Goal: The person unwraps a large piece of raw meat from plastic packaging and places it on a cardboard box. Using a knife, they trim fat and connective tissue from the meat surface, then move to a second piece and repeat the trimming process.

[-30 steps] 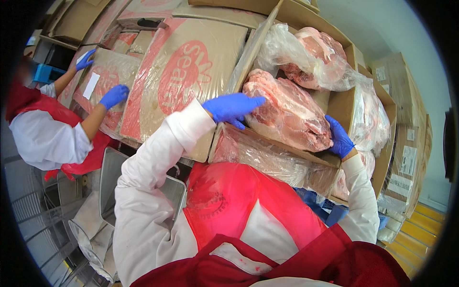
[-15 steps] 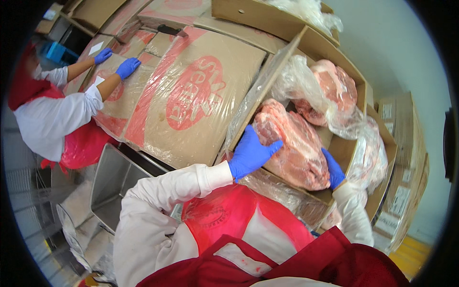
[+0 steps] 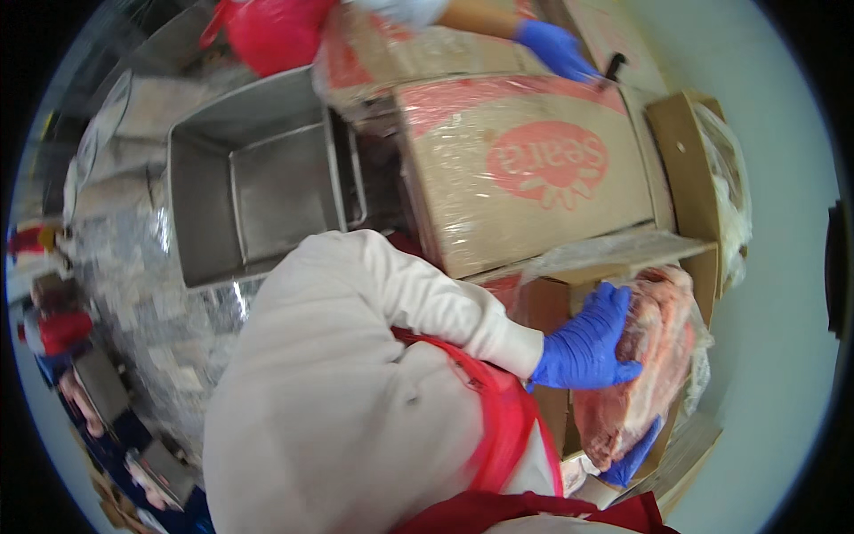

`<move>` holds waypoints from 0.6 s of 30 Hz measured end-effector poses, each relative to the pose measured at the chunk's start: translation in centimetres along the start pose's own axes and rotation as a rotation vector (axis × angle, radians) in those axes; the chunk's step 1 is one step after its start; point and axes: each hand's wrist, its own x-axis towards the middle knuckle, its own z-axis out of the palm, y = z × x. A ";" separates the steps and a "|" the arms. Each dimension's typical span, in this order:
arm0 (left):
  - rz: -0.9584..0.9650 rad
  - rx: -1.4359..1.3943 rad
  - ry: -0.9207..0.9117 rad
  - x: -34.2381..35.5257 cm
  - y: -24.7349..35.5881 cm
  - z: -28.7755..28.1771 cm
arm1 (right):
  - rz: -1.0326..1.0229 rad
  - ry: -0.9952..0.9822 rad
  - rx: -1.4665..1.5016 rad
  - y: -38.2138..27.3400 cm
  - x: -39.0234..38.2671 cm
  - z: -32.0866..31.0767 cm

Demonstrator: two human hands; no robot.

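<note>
A large piece of raw meat [image 3: 642, 360], pink with pale fat, is held between my two hands at the open carton [image 3: 553, 307]. Gloved in blue, my left hand [image 3: 587, 344] grips its left side with the thumb across the surface. Under the lower end of the meat, my right hand [image 3: 636, 456] is partly hidden; its visible fingers press against the piece. Clear plastic film [image 3: 700, 378] shows along the meat's right side.
A deep steel tub [image 3: 289, 191] stands to the left. Beyond the meat lies a film-wrapped carton [image 3: 463, 191]. Another person's gloved hand [image 3: 559, 49] is near a small black object [image 3: 614, 65]. Another open carton [image 3: 680, 147] with plastic stands by the wall.
The view has swung left, bringing the whole steel tub into sight. The meat has stayed in my hands and now looks tilted upright. The other person's hand has reached toward the black object.
</note>
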 end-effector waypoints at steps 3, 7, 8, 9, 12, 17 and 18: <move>0.048 -0.042 0.218 -2.4 0.9 -2.3 | -0.044 -0.060 0.217 -0.1 3.3 -0.2; 0.138 -0.157 0.483 -6.8 1.5 -9.3 | -0.163 -0.154 0.458 -11.4 3.6 3.1; 0.130 -0.179 0.573 -7.9 1.0 -11.5 | -0.272 -0.124 0.385 -18.2 1.9 5.8; 0.125 -0.203 0.661 -8.7 0.3 -13.7 | -0.465 -0.210 0.367 -22.1 1.3 9.3; 0.015 -0.126 0.823 -13.0 -3.3 -22.3 | -0.551 -0.430 0.283 -26.1 3.4 18.9; -0.191 -0.141 1.092 -20.8 -6.8 -34.2 | -0.006 -0.931 0.715 -40.2 -3.1 37.5; -0.260 -0.089 1.124 -22.4 -7.6 -36.8 | -0.196 -0.939 0.638 -40.8 -4.3 40.9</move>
